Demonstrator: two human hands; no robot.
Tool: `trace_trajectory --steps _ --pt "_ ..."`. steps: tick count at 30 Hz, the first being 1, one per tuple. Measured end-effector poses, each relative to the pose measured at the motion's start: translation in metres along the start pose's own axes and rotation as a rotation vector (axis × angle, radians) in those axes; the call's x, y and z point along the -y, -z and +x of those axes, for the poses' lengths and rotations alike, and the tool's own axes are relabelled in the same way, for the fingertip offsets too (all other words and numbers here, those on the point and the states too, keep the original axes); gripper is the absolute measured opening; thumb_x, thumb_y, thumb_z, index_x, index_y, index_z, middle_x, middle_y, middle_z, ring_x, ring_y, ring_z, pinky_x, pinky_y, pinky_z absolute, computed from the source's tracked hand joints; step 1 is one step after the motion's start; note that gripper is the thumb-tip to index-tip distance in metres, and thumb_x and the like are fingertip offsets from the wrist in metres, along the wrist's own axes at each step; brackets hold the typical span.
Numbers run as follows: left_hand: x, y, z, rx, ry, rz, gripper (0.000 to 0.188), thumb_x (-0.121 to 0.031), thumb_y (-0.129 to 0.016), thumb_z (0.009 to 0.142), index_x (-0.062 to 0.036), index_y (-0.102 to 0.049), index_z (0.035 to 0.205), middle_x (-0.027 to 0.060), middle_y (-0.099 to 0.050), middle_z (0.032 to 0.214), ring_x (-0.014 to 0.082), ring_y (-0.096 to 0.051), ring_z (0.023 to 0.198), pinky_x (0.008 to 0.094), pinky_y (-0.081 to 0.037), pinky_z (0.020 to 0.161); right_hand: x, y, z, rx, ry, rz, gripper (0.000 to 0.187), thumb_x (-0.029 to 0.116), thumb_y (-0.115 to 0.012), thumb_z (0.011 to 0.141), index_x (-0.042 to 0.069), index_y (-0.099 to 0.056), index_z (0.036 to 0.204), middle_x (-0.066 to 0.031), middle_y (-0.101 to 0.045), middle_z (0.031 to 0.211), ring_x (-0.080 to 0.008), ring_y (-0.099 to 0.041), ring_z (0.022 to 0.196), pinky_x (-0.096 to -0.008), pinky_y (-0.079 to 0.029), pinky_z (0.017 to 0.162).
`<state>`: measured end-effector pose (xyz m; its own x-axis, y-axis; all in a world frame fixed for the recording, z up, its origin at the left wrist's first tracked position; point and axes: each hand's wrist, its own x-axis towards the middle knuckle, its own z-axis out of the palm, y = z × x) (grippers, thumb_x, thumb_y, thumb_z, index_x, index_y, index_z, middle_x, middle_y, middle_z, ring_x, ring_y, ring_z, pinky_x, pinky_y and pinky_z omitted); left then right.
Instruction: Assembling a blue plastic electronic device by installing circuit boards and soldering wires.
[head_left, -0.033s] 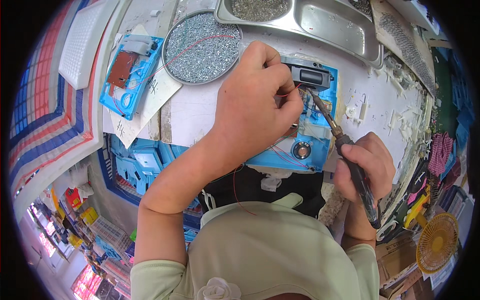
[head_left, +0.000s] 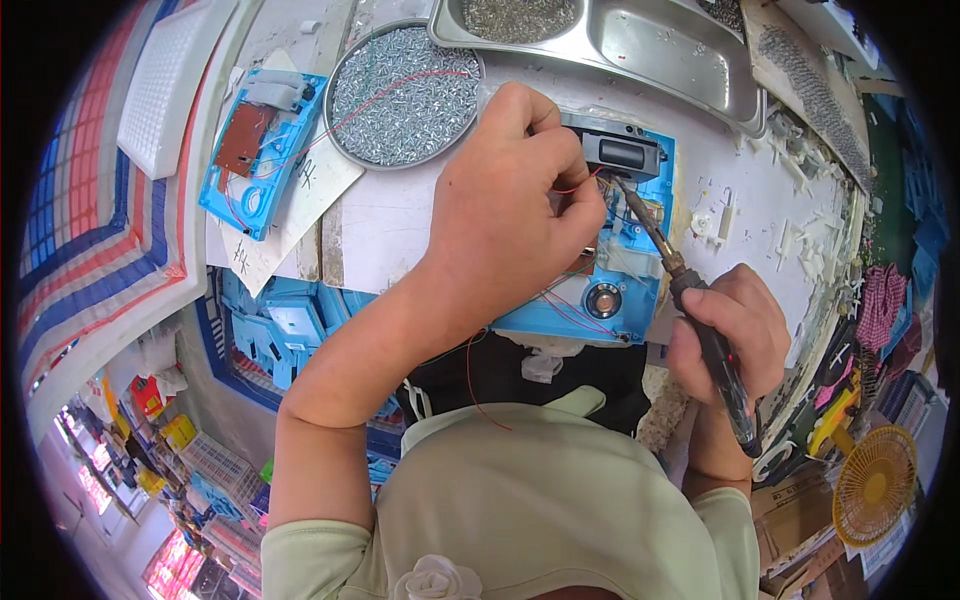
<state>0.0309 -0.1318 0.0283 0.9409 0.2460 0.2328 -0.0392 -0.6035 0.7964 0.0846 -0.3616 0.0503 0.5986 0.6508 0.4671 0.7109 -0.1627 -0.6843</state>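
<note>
Left arm bent at the elbow, forearm angling far and right across the bench; left hand [head_left: 515, 200] knuckles up, thumb and finger in a narrow pinch on a thin red wire [head_left: 598, 172]. Right hand [head_left: 735, 335], nearer and right, wraps the soldering iron [head_left: 676, 266], tip slanting far-left to the black module [head_left: 623, 153] at the far end of the blue housing [head_left: 575, 320], bench centre-right.
</note>
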Motion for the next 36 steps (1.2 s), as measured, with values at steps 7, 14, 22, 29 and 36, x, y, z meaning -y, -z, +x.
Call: trace_trajectory --steps 7,14,22,29,36 --pt "-0.001 0.001 0.000 0.004 0.008 0.010 0.010 0.001 -0.074 0.076 0.0024 -0.064 0.077 0.0073 -0.050 0.092 0.0134 -0.058 0.073 0.0262 -0.055 0.063 -0.001 -0.001 0.001 0.004 0.012 0.017 0.031 0.002 -0.078 0.074 0.008 -0.071 0.104 -0.0053 -0.060 0.068 -0.0222 -0.053 0.055 -0.0329 -0.040 0.051" --pt "-0.001 -0.001 0.000 -0.022 -0.013 0.064 0.011 0.000 -0.074 0.074 0.0019 -0.064 0.076 0.0073 -0.051 0.092 0.0147 -0.058 0.074 0.0270 -0.054 0.063 -0.006 0.001 0.003 0.040 0.024 -0.019 0.030 0.004 -0.076 0.075 0.006 -0.070 0.105 -0.0056 -0.059 0.067 -0.0217 -0.053 0.055 -0.0323 -0.040 0.050" --pt "0.000 -0.001 0.000 -0.052 -0.050 0.088 0.012 -0.001 -0.075 0.072 0.0006 -0.063 0.074 0.0085 -0.052 0.091 0.0180 -0.058 0.074 0.0288 -0.053 0.063 -0.007 -0.004 0.007 0.041 0.014 -0.019 0.028 0.006 -0.077 0.077 0.009 -0.072 0.104 -0.0042 -0.060 0.067 -0.0214 -0.053 0.054 -0.0322 -0.040 0.049" --pt "0.002 0.000 0.001 -0.058 -0.081 0.087 0.013 -0.001 -0.074 0.070 0.0004 -0.062 0.074 0.0092 -0.052 0.091 0.0198 -0.058 0.076 0.0298 -0.052 0.065 -0.007 -0.005 0.010 0.046 0.016 -0.034 0.027 0.006 -0.078 0.076 0.008 -0.072 0.102 -0.0047 -0.059 0.067 -0.0223 -0.054 0.054 -0.0323 -0.040 0.050" --pt "0.004 -0.001 0.001 -0.060 -0.090 0.087 0.013 0.000 -0.073 0.070 0.0006 -0.061 0.074 0.0092 -0.052 0.091 0.0193 -0.058 0.074 0.0297 -0.052 0.064 -0.006 -0.005 0.011 0.046 0.005 -0.031 0.026 0.006 -0.078 0.076 0.008 -0.072 0.102 -0.0049 -0.059 0.067 -0.0223 -0.053 0.054 -0.0325 -0.040 0.049"
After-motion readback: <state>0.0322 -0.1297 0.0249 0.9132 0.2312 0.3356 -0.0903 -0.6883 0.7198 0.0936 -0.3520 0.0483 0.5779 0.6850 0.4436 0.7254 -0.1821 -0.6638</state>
